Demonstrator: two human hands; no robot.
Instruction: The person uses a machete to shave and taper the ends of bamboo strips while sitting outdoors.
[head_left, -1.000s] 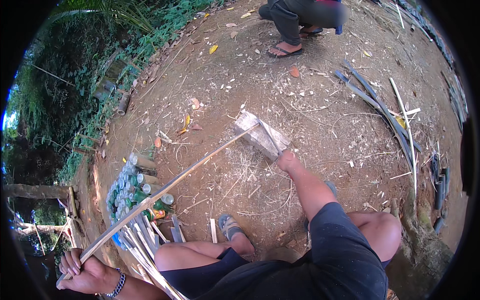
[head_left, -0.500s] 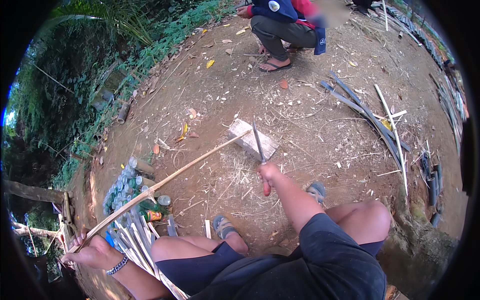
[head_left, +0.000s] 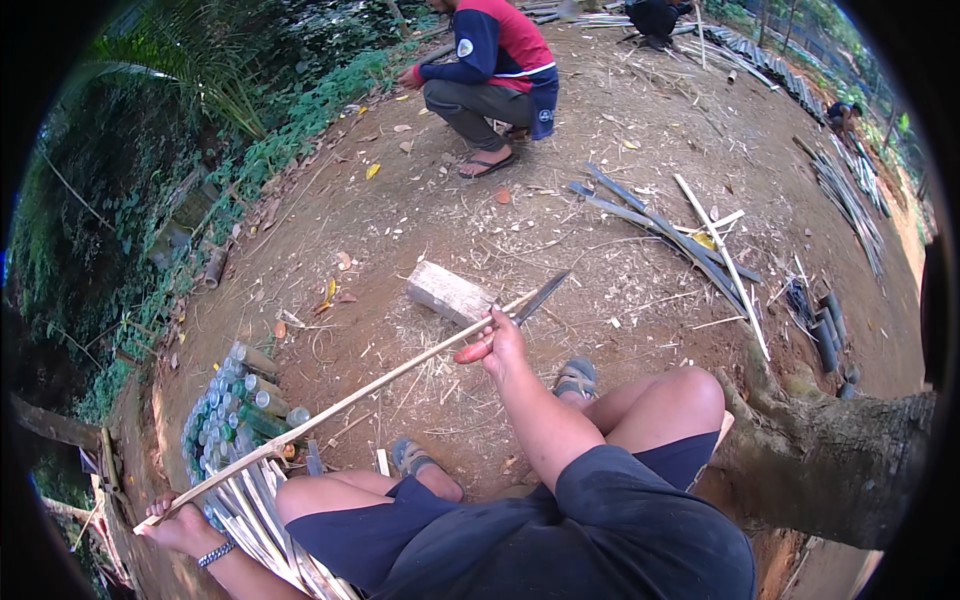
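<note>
A long, pale bamboo strip (head_left: 365,391) runs from the lower left to the wooden block (head_left: 449,291) on the ground in front of me. Its near end is gripped in my left hand (head_left: 183,526), which is closed and wears a braided bracelet at the wrist. My right hand (head_left: 506,350) is closed on the orange-red handle of a knife (head_left: 541,299). The dark blade points away to the right, just past the block. Fingers of that hand touch the strip near its far end; whether they also pinch it I cannot tell.
Clear and green bottles (head_left: 225,410) and a bundle of split strips (head_left: 262,520) lie by my left leg. Dark bamboo lengths (head_left: 680,235) and a pale stick (head_left: 722,265) rest to the right, near a tree root (head_left: 830,445). A person (head_left: 490,80) squats ahead.
The view has swung right, so the scene sits further left. My right hand has turned the knife from upright to pointing right and come against the strip. The strip has been turned over.
</note>
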